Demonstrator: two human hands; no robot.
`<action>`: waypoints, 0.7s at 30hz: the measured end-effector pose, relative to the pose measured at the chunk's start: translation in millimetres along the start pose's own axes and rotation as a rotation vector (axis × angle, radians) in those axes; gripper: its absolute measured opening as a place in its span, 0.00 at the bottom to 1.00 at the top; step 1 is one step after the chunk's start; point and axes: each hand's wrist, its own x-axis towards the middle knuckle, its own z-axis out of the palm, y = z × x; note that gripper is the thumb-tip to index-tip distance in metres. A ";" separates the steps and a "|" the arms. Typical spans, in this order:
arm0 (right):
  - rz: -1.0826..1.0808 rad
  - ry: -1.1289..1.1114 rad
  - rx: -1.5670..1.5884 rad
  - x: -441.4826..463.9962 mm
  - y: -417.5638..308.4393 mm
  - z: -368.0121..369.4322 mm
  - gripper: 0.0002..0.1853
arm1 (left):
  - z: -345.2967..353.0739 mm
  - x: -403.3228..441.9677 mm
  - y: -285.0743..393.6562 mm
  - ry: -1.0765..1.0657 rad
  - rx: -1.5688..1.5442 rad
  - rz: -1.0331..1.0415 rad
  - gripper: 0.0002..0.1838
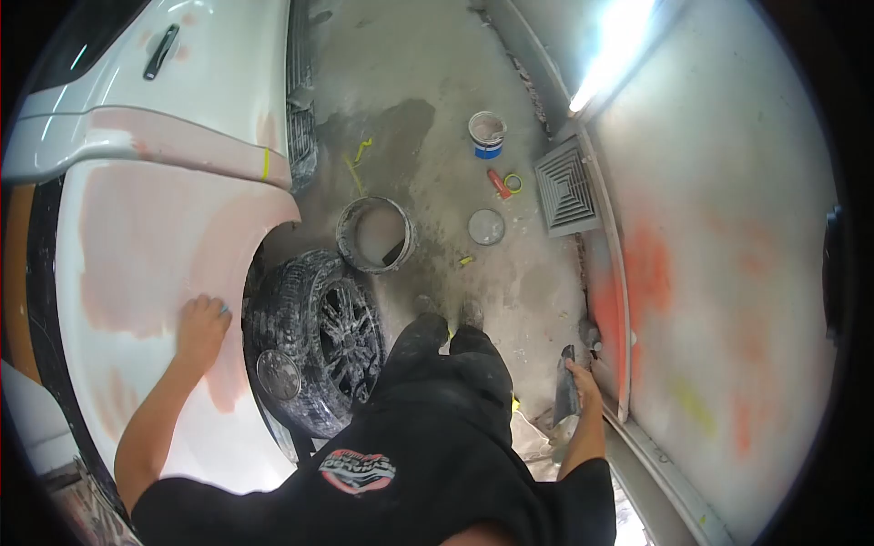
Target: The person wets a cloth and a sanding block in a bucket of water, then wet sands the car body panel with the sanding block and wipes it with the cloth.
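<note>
My left hand (205, 326) rests on the front fender (137, 237) of a white car, over a patch of pinkish filler. Its fingers are curled, with a small bluish bit at the fingertips; what they hold is mostly hidden. Below and to the right of that hand is a wheel (319, 337), its tyre and dark spokes smeared with pale residue. Out to my right side, my right hand (585, 380) is closed around a dark flat block (566, 393), which hangs down clear of the wall.
A bucket (341, 238) of cloudy water with a dark piece inside stands by the wheel. Farther off lie a blue-white tub (487, 146), a red tube (498, 184), a yellow tape roll (513, 184) and a round lid (487, 227). A paint-marked wall (728, 273) and vent (568, 188) are right.
</note>
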 end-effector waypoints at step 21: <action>0.282 0.092 0.404 -79.2 113.1 43.1 0.31 | 62.2 81.4 -8.8 -0.073 0.023 0.043 0.08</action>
